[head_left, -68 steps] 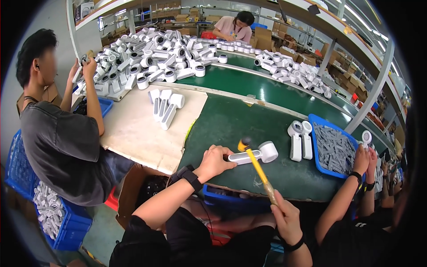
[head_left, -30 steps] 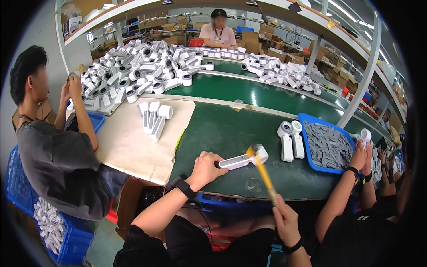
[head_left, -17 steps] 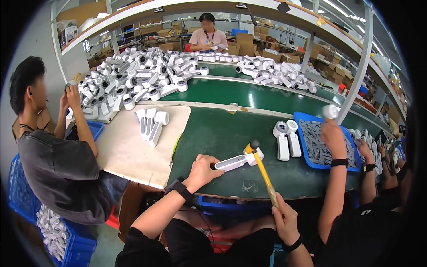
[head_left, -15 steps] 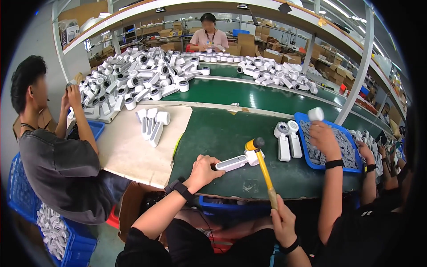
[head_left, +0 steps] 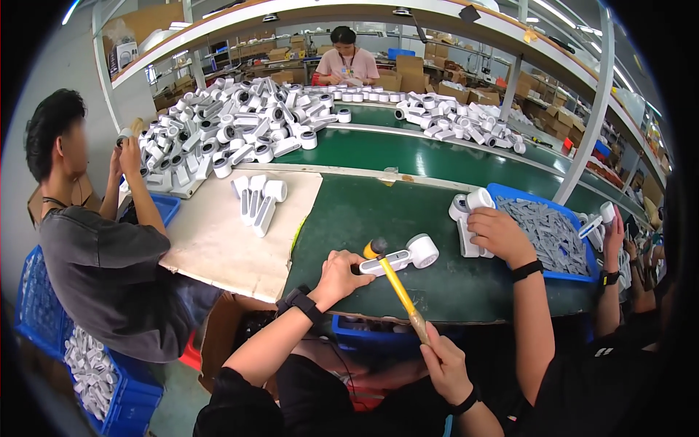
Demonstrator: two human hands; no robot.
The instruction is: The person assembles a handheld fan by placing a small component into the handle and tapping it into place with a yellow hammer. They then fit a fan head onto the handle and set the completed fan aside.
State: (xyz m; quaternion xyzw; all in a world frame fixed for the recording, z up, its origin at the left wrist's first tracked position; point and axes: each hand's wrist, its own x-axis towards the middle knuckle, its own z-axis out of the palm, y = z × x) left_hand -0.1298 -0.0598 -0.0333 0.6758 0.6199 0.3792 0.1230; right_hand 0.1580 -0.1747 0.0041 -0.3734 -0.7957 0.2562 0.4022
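On the green work mat, my left hand [head_left: 338,280] grips the handle end of a white handheld fan [head_left: 422,251], which lies flat with its round grilled head to the right. A yellow-handled mallet [head_left: 397,282] is in my right hand [head_left: 446,368], fingers wrapped round the lower grip. Its head, yellow with a dark rubber face, is at the fan's handle close to my left fingers; whether it touches cannot be told. To the right, a co-worker's hand [head_left: 502,237] is on white fans [head_left: 466,233] standing side by side on the mat.
A blue tray [head_left: 557,274] of grey strips sits at the right. Several fans [head_left: 262,204] lie on the beige board [head_left: 200,240]. Behind stretch a green conveyor [head_left: 364,151] and a big fan pile [head_left: 218,131]. One person [head_left: 109,255] works at the left, another [head_left: 347,62] across.
The mallet head has shifted left along the fan from its head end toward my left hand. My right hand moved left with it. The co-worker's hand came down to the standing fans.
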